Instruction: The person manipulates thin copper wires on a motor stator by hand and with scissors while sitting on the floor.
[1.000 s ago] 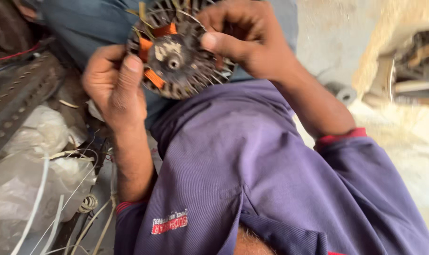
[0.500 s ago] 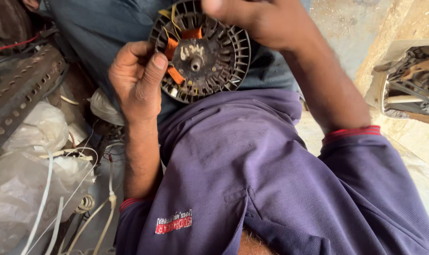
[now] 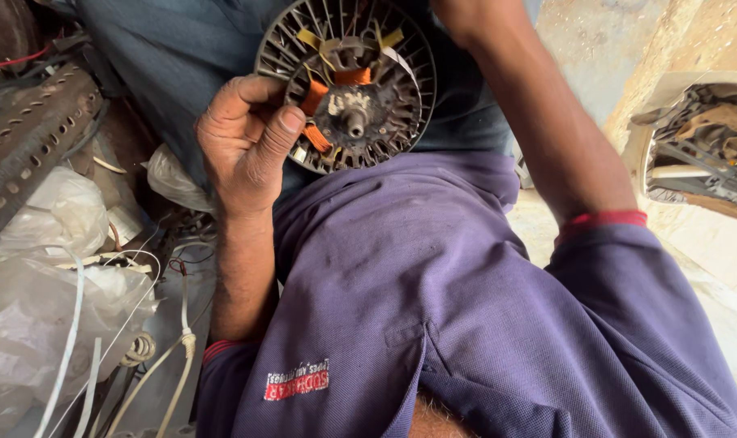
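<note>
- Purple short-sleeved shirt (image 3: 466, 324) fills the lower frame, cut off at bottom and right edges; small printed chest patch, not transcribed.
- Dark blue trousers (image 3: 182, 57) behind, mostly covered by the motor part and arms.
- Crumpled clear plastic bags (image 3: 44, 308) at lower left, with white cables (image 3: 182, 341) trailing over them; cable ends run out of frame.
- Rusty perforated metal strip (image 3: 27, 138) at upper left, partly cut off.
- Round dark grey finned motor rotor with orange copper windings and central shaft (image 3: 348, 85) held up over the lap, top rim cropped.
- Left hand (image 3: 247, 146) clamped on rotor's left rim, thumb pressed on the face near the windings; fingers behind hidden.
- Right forearm runs to top edge; right hand out of view, grip unknown.
- Cluttered open box or drawer at right edge, contents hard to make out.
</note>
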